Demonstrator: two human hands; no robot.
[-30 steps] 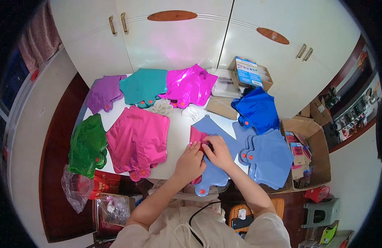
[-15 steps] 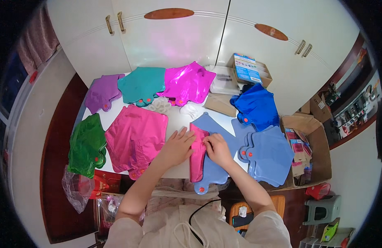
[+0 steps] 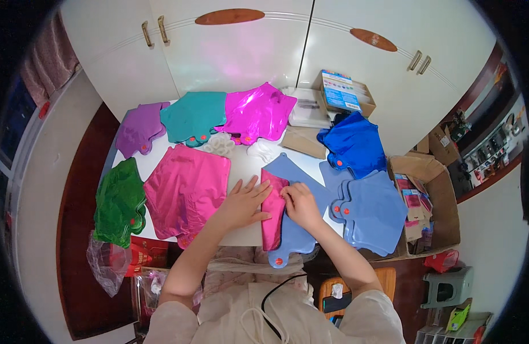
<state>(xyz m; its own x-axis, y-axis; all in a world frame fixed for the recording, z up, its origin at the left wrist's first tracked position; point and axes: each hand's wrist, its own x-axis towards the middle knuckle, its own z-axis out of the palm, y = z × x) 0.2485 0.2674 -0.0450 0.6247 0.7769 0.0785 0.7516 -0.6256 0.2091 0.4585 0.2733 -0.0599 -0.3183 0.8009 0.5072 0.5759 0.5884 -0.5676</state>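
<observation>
A pink foil balloon (image 3: 271, 232), flat and folded into a narrow strip, lies over the left part of a blue-grey foil balloon (image 3: 299, 243) at the table's near side. My left hand (image 3: 240, 205) rests flat beside it with fingers spread, its fingertips and thumb on the pink foil. From the other side my right hand (image 3: 302, 207) pinches the strip's right edge, fingers bent together. To the left is a stack of flat pink balloons (image 3: 187, 186); on the right lies a blue-grey stack (image 3: 373, 212) with round red marks.
Purple (image 3: 139, 131), teal (image 3: 194, 116), magenta (image 3: 261, 112), green (image 3: 118, 203) and dark blue (image 3: 353, 146) balloon stacks ring the white table. White ribbon rolls (image 3: 220, 144) and a brown envelope (image 3: 304, 143) lie between. An open cardboard box (image 3: 445, 212) stands at the right.
My left thumb has spread out onto the pink strip, while the left fingers stay near its upper part. My right hand keeps its pinch at the edge. The view has shifted slightly.
</observation>
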